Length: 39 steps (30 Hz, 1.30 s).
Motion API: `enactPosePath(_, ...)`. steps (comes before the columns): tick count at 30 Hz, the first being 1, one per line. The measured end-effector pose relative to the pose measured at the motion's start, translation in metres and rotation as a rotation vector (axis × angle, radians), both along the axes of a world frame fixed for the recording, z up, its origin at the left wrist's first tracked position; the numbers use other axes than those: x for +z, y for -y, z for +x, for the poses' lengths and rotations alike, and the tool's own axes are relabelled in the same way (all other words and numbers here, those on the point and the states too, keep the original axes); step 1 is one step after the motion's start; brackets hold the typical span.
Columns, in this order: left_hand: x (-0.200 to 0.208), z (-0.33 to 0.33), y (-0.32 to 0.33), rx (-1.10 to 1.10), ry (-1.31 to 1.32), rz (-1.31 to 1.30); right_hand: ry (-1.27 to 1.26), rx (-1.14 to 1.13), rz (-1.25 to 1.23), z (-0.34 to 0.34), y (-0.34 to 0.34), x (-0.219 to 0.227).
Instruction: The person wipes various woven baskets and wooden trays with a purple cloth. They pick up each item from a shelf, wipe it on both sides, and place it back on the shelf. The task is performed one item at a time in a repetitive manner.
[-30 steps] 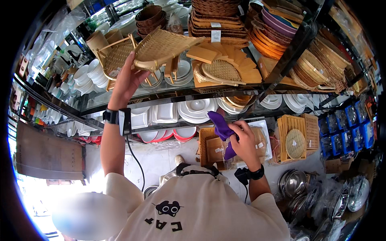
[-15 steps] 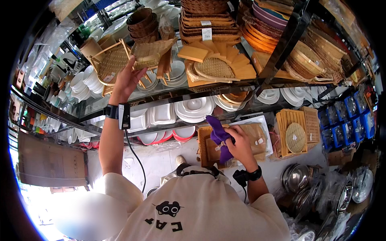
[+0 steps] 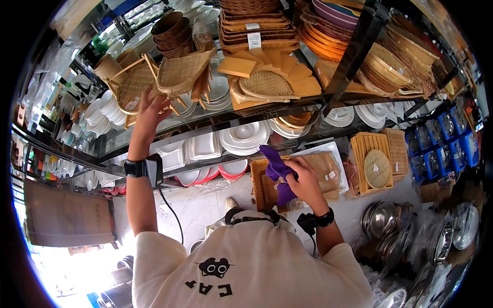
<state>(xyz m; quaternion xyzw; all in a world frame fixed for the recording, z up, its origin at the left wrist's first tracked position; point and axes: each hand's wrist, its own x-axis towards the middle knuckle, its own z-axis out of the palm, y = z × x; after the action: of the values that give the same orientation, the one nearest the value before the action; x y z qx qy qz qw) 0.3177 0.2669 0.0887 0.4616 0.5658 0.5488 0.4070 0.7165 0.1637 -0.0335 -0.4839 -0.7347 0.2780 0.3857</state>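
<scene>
Left hand (image 3: 149, 118) open, fingers spread, a person reaches beside a bamboo tray (image 3: 182, 74) resting on the upper shelf (image 3: 205, 124); a second ago that hand held it up, and its release seems to leave the hand free. Whether fingertips touch the neighboring tray (image 3: 134, 88) cannot be told. Right hand (image 3: 305, 179) keeps its grip on a purple cloth (image 3: 273, 165). Brown baskets (image 3: 172, 33) stand behind; white plates (image 3: 244, 139) sit below.

- A tableware shop
- Shelves (image 3: 246, 117) crowded with stacked white dishes (image 3: 241, 145) and woven trays (image 3: 280, 35)
- White labels (image 3: 254, 40) on the trays
- Shiny metal bowls (image 3: 380, 218) and blue packs (image 3: 446, 158) nearby
</scene>
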Motion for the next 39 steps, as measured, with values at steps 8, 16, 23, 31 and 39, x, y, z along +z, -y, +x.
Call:
enactPosePath(8, -0.019, 0.050, 0.027, -0.285, -0.384, 0.186, -0.012, -0.028, -0.032, 0.012, 0.008, -0.010)
enactPosePath(16, -0.047, 0.153, -0.027, -0.280, -1.019, 0.557, -0.008, -0.067, -0.057, 0.030, 0.017, -0.010)
enactPosePath(23, -0.062, 0.171, -0.061, -0.313, -1.276, 0.579, 0.001, -0.121, -0.089, 0.048, 0.035, -0.018)
enactPosePath(31, -0.065, 0.175, -0.070, -0.317, -1.307, 0.536, -0.007, -0.172, -0.084, 0.055, 0.042, -0.018)
enactPosePath(39, -0.061, 0.167, -0.070, -0.296, -1.194, 0.641, -0.034, -0.136, -0.094, 0.052, 0.039, -0.018)
